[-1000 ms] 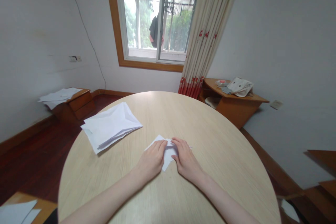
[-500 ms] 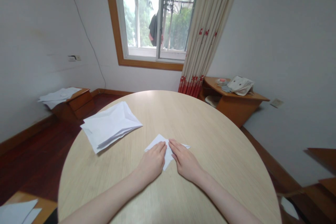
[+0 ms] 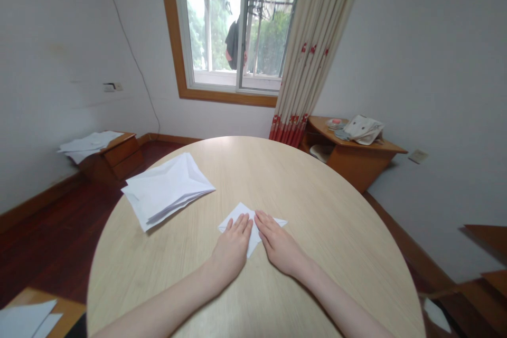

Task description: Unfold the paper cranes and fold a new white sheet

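A small folded piece of white paper [image 3: 240, 213] lies on the round light-wood table [image 3: 301, 190] in front of me. My left hand [image 3: 233, 245] rests flat on its left part, fingers stretched out together. Beside it my right hand [image 3: 277, 243] lies flat on the right part, fingers extended toward the paper's far point. Both hands press down on the sheet and hide its middle. Only the paper's far tip and side corners show.
A stack of folded white sheets [image 3: 166, 187] sits on the table's left side. A low wooden cabinet [image 3: 114, 156] with papers stands at the left wall. A corner desk [image 3: 352, 156] with a bag is at the right, by the curtain [image 3: 312, 47].
Both hands have flattened out on the paper; the fingers that were curled at its fold a second ago now lie straight, and the left hand has slid a little forward.
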A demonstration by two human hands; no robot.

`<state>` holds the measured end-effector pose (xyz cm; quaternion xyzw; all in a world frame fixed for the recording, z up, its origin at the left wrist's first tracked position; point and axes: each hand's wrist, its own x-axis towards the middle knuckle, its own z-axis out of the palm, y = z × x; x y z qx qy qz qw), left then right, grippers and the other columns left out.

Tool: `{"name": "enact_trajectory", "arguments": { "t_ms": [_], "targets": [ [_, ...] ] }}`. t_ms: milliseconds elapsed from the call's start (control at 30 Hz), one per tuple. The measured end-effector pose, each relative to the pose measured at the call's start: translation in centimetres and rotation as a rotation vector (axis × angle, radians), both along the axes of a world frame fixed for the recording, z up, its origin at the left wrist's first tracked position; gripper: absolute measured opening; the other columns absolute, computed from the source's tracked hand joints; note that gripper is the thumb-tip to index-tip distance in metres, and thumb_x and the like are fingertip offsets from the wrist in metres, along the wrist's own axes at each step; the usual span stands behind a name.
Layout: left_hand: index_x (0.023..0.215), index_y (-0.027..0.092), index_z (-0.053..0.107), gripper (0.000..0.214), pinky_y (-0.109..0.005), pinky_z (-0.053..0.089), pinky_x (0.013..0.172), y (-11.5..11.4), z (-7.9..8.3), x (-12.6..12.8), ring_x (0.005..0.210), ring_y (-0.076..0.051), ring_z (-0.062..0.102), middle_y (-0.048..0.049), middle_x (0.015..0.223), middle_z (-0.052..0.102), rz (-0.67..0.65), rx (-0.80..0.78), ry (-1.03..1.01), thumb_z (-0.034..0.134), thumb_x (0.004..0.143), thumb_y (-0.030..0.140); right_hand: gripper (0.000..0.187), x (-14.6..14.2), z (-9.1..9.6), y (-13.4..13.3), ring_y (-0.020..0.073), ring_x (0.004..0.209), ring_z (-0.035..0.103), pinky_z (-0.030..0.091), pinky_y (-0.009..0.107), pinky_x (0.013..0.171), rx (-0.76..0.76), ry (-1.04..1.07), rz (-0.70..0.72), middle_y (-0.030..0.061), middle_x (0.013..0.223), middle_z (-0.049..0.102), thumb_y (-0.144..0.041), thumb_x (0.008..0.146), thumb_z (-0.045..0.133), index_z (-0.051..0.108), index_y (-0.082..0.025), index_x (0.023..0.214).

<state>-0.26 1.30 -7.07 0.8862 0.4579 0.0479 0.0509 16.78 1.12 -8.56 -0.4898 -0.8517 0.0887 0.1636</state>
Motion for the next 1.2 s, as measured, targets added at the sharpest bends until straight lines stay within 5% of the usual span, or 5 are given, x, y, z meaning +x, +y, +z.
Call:
{"name": "enact_trajectory", "arguments": {
  "t_ms": [567,1200],
  "targets": [
    [0.147,0.008,0.025,0.074,-0.062,0.019,0.109,-0.8,-1.0,0.4,0.142,-0.027,0.02,-0.0151,0.152,0.024,0.09,-0.012,0.074,0.032,0.074,-0.002,0.052,-1.2,1.5,-0.9,0.0282,0.143,0.014,0.016,0.058,0.113,-0.165,-0.216,-0.144,0.0111,0.153,0.024,-0.02,0.096,0.022,0.029,-0.012,0.147],
    [0.145,0.013,0.034,0.052,-0.068,0.024,0.103,-1.4,-1.6,0.8,0.138,-0.035,0.028,-0.0179,0.149,0.03,0.188,0.136,0.099,0.032,0.093,0.016,0.054,-1.7,2.2,-1.1,0.0348,0.143,0.005,0.008,0.061,0.112,-0.248,-0.289,-0.256,0.0057,0.156,0.014,-0.027,0.097,0.021,0.021,-0.016,0.15]
  ]
}}
